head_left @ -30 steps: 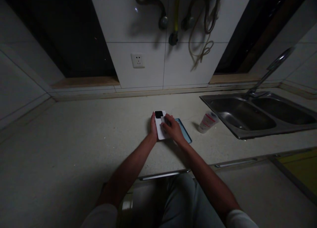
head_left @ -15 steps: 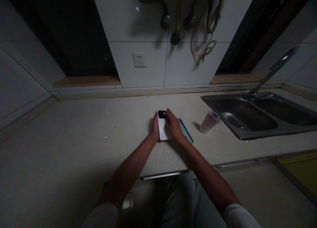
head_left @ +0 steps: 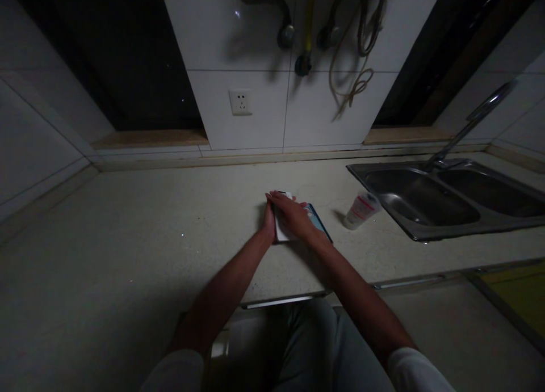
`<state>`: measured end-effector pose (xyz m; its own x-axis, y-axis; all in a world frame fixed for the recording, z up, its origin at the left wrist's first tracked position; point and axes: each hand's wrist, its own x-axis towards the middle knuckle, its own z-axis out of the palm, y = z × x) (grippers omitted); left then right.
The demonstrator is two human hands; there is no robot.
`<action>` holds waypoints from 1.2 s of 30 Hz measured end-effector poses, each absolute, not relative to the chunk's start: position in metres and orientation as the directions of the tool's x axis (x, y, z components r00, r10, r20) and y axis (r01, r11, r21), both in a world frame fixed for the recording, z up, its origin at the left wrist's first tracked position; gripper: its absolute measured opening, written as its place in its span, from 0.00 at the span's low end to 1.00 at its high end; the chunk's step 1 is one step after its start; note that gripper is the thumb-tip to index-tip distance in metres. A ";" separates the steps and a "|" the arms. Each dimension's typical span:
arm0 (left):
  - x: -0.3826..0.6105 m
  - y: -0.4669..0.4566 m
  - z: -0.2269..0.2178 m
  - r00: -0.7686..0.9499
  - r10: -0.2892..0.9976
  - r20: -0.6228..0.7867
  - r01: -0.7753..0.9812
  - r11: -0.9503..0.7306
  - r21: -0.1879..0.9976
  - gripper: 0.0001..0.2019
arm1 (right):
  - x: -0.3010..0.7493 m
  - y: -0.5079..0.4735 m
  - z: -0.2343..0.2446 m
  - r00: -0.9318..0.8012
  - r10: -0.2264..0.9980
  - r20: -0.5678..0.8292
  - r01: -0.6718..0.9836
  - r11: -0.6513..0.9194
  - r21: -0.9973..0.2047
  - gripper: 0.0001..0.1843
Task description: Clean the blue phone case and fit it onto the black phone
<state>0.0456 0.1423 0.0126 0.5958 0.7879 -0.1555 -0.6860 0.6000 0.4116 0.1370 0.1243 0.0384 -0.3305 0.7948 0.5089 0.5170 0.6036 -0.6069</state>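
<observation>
A white phone (head_left: 283, 231) lies on the counter, its upper part mostly covered by my right hand. My left hand (head_left: 269, 224) is closed along the phone's left edge. My right hand (head_left: 293, 214) lies across the phone, its fingertips reaching the upper left corner near my left fingers. A small white patch (head_left: 290, 195) shows beyond the right fingers; whether it is a cloth in the hand or part of the phone, I cannot tell. Partly under my right wrist is a light-blue, dark-rimmed phone case (head_left: 320, 220).
On the pale counter (head_left: 162, 222), a tilted clear plastic cup (head_left: 361, 209) with red print stands right of the case. Farther right is a double steel sink (head_left: 419, 202) with a faucet (head_left: 466, 125). A socket (head_left: 240, 102) and pipes (head_left: 286, 34) are on the tiled wall.
My right hand has shifted left over the phone, from its right side to the upper left corner. The black camera block is now nearly covered. My left hand stays at the left edge.
</observation>
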 end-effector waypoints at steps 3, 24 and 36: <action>0.040 0.147 0.011 0.540 0.820 -0.191 -0.714 0.566 0.413 0.44 | 0.132 0.107 0.028 -0.391 0.739 0.548 0.450 0.673 -0.587 0.31; 0.035 0.151 0.023 0.547 0.806 -0.227 -0.707 0.590 0.389 0.29 | 0.151 0.037 -0.007 -0.044 0.854 0.518 0.587 0.442 -0.678 0.21; 0.032 0.138 0.035 0.568 0.799 -0.197 -0.692 0.593 0.411 0.23 | 0.153 0.037 -0.003 0.108 0.993 0.052 -0.058 0.058 -0.997 0.14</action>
